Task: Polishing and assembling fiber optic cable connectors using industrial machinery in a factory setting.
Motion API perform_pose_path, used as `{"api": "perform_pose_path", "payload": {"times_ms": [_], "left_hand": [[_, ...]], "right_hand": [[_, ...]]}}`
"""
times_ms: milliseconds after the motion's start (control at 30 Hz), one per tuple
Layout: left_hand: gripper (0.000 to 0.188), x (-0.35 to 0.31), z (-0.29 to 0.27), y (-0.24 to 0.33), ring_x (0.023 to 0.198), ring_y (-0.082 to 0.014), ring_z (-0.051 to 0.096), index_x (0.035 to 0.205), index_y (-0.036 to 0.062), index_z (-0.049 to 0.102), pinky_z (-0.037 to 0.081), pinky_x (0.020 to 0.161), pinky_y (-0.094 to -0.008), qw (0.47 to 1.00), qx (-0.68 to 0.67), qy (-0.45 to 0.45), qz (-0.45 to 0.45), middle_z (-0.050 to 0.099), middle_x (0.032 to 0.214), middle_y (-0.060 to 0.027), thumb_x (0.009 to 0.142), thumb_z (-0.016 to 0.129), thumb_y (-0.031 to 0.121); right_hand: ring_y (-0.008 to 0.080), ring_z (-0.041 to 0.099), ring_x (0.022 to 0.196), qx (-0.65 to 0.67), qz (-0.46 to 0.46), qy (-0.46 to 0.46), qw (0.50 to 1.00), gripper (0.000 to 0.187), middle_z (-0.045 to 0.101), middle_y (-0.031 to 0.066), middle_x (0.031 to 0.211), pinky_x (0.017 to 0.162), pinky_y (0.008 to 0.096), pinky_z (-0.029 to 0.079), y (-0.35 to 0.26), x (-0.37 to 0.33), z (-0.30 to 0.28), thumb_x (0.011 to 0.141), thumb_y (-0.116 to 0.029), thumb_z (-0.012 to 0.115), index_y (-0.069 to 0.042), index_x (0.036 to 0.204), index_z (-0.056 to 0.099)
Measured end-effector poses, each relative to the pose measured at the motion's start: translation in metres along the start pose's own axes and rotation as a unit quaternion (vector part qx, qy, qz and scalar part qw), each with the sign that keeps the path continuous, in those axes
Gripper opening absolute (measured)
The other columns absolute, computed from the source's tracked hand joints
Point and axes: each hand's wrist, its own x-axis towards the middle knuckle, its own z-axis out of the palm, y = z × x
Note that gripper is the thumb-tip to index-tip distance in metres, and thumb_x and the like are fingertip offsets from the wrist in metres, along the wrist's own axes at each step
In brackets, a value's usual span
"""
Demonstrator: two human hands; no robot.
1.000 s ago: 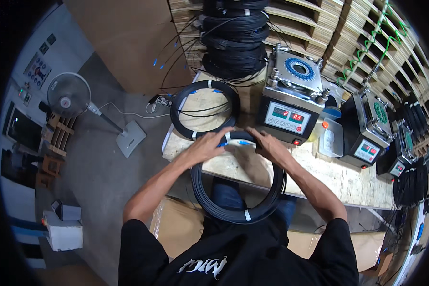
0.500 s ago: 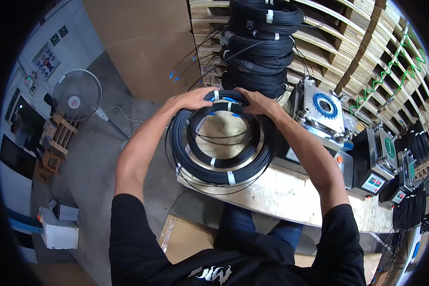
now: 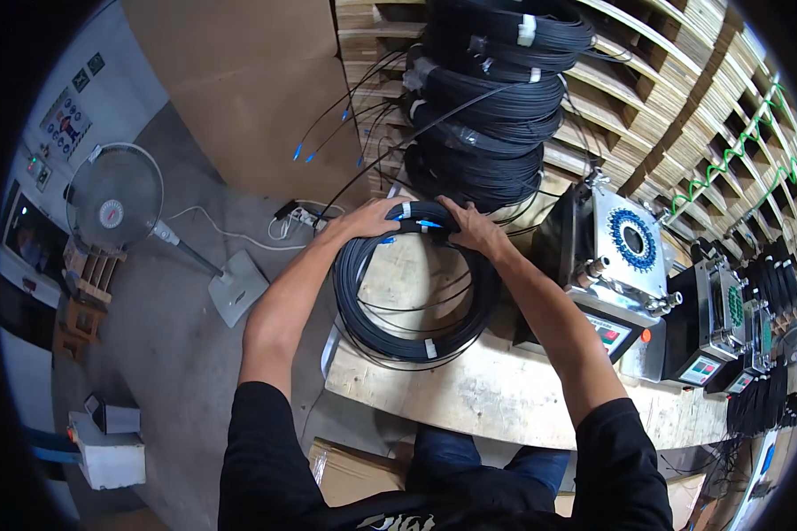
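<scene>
A coil of black cable (image 3: 356, 305) lies on the wooden tabletop, bound with white bands of tape. My left hand (image 3: 369, 219) grips its far rim on the left, fingers curled over the inner edge. On the right of the same far rim, my right hand (image 3: 471, 228) is closed around the cable, thumb toward the left hand. Blue connectors (image 3: 429, 224) show between the two hands. A few loose strands cross the coil's middle and trail below its near edge. The undersides of both grips are hidden.
Beyond the coil stands a tall stack of black cable coils (image 3: 487, 115), connector ends hanging leftward. Right of it sits a polishing-type machine (image 3: 629, 239) with a round blue fixture, with further machines beyond. Wooden pallets (image 3: 664, 106), a cardboard sheet (image 3: 248, 97) and a fan (image 3: 115, 195) surround the table (image 3: 434, 398).
The two offset rings of cable now line up as one coil, lower toward the tabletop. Both hands keep their hold on its far rim. The view has shifted.
</scene>
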Motion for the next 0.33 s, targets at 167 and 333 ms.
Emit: {"api": "perform_pose_path", "payload": {"times_ms": [167,333], "left_hand": [[0.063,-0.022,0.001,0.004,0.111,-0.0385,0.056,0.14,0.0104,0.057,0.045,0.1,-0.0434,0.977,0.188,0.09,0.035,0.061,0.105,-0.0207,0.08,0.072,0.02],[0.085,-0.026,0.015,0.009,0.116,-0.0382,0.053,0.153,0.0156,0.042,0.044,0.103,-0.0457,0.983,0.162,0.083,0.002,0.053,0.118,-0.0181,0.077,0.078,0.018]], "right_hand": [[0.05,0.061,0.112,-0.065,0.025,0.012,0.997,0.101,0.056,0.0344,0.123,0.096,0.0503,0.055,-0.033,-0.005,-0.007,0.074,-0.023,0.082,-0.03,0.157,0.025],[0.0471,0.059,0.119,-0.042,0.051,-0.04,0.997,0.103,0.052,0.0295,0.133,0.102,0.0531,0.05,-0.03,-0.007,-0.019,0.074,-0.025,0.082,-0.027,0.158,0.024]]}}
